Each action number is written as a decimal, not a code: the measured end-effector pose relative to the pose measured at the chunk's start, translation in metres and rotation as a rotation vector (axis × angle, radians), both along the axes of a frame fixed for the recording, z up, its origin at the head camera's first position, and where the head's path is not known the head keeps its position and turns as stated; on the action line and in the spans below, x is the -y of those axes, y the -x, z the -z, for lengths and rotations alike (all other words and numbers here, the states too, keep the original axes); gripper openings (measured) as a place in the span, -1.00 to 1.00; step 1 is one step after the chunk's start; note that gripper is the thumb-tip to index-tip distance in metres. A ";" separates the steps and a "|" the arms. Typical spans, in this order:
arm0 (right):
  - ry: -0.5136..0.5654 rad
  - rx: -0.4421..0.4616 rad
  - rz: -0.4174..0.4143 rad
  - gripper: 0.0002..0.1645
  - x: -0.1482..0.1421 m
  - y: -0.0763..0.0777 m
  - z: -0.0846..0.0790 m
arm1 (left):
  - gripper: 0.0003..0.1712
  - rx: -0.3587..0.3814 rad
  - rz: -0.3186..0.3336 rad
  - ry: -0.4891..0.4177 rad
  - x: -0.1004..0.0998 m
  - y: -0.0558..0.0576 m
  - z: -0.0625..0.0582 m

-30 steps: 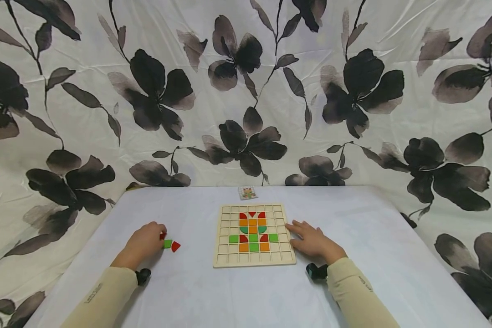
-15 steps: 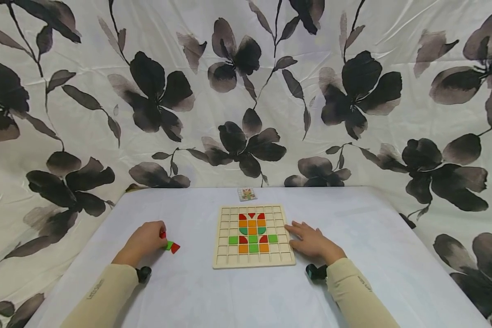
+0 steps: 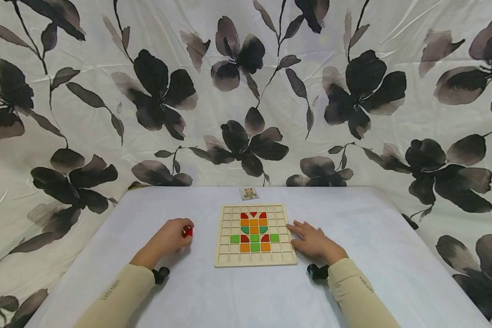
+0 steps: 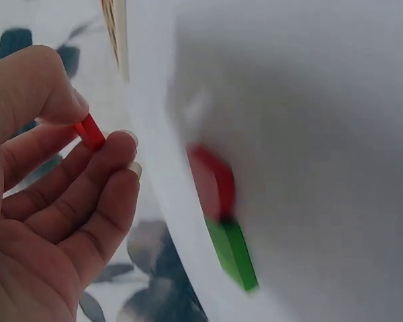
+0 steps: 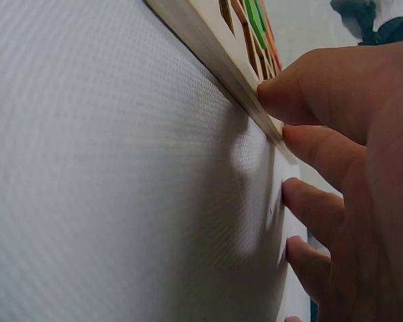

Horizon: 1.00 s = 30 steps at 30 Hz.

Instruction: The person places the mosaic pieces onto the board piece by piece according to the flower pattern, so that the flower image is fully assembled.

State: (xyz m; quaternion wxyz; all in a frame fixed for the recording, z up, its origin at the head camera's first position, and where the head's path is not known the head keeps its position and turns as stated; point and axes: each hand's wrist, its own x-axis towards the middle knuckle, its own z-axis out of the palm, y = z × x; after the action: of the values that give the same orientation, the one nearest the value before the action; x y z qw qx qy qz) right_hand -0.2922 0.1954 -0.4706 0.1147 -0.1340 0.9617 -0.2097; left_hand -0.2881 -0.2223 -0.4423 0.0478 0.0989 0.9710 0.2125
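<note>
In the head view my left hand [image 3: 173, 237] is left of the wooden grid board [image 3: 225, 259], pinching a small red tile [image 3: 190, 232]. The left wrist view shows this red tile [image 4: 90, 132] between thumb and finger, the other fingers loosely bent. Beside that hand, a second red tile [image 4: 213, 182] and a green tile [image 4: 232, 253] lie touching on the table; the hand hides them from the head camera. My right hand [image 3: 315, 243] rests by the board's right edge, fingers extended, and the right wrist view shows its thumb and a fingertip touching the board edge [image 5: 218, 60].
Red, orange and green tiles [image 3: 254, 230] form a pattern in the board's middle cells. A small patterned card [image 3: 249, 193] lies behind it on the white-covered table [image 3: 213, 300]. A floral cloth [image 3: 246, 91] hangs at the table's far edge.
My left hand has lifted away from the loose tiles and moved right toward the board, carrying the red tile. The right hand stays at the board's edge.
</note>
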 end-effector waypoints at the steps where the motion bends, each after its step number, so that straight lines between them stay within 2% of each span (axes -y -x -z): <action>1: 0.001 0.000 0.003 -0.34 0.000 0.000 0.000 | -0.61 -0.001 0.005 0.000 -0.005 0.000 0.000; 12: 0.002 -0.008 0.007 -0.34 0.000 0.002 0.001 | -0.69 -0.022 0.072 -0.037 -0.055 -0.008 0.005; 18: 0.000 -0.011 0.005 -0.34 0.000 0.001 0.002 | -0.71 0.014 0.106 -0.059 -0.077 -0.013 0.002; 26: -0.003 -0.014 0.001 -0.34 -0.001 0.003 0.003 | -0.73 0.042 0.113 -0.034 -0.099 -0.016 0.007; 30: -0.002 -0.013 -0.004 -0.34 0.000 0.002 0.003 | -0.72 0.071 0.082 -0.023 -0.107 -0.017 0.009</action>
State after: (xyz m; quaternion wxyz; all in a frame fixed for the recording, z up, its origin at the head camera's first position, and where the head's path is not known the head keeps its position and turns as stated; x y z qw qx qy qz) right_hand -0.2946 0.1959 -0.4736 0.1091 -0.1369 0.9624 -0.2076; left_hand -0.2707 -0.1148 -0.4510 0.0900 0.1316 0.9612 0.2249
